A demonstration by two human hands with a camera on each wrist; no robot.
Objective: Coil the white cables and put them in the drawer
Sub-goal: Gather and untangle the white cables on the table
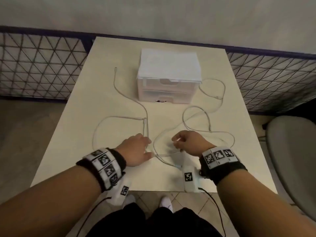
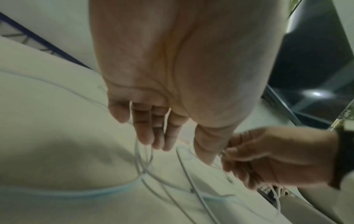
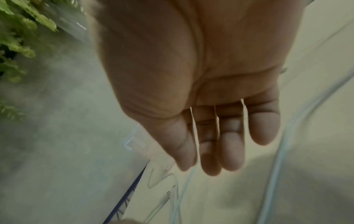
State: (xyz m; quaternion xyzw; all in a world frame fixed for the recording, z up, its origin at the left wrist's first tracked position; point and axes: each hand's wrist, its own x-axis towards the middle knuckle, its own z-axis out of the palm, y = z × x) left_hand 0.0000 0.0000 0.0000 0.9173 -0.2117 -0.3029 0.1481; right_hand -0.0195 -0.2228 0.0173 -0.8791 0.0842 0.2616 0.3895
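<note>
Your right hand (image 1: 186, 142) pinches a white cable (image 1: 164, 153) well in front of the drawer unit (image 1: 168, 79) — left hand (image 1: 136, 148) relaxed, fingers down on it. Pull fast and those crossed loops could knot.

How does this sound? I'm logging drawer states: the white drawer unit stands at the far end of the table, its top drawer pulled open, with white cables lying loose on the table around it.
Not quite: the head view shows both drawers of the drawer unit shut. The rest holds: it stands at the far end of the table, with white cables lying loose around it.
</note>
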